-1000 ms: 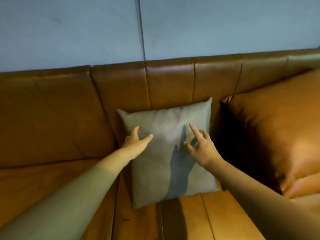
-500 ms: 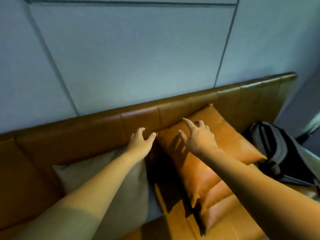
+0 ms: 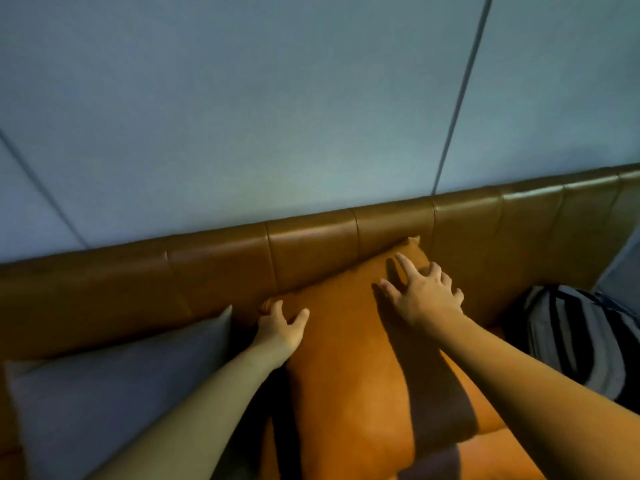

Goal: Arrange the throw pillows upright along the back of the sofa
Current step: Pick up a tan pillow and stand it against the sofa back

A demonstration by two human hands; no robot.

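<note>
An orange leather pillow leans against the brown sofa back in the middle of the view. My left hand rests at the pillow's upper left corner, fingers spread. Fingers apart, my right hand lies flat on the pillow's upper right part, near its top corner. A grey pillow stands against the sofa back to the left, partly covered by my left forearm. Neither hand is closed around anything.
A grey-and-black striped backpack lies on the seat at the right end of the sofa. A blue-grey panelled wall rises directly behind the sofa back.
Both hands have left the grey pillow and moved right to the orange pillow, where they now rest on its top corners. The view has swung right.
</note>
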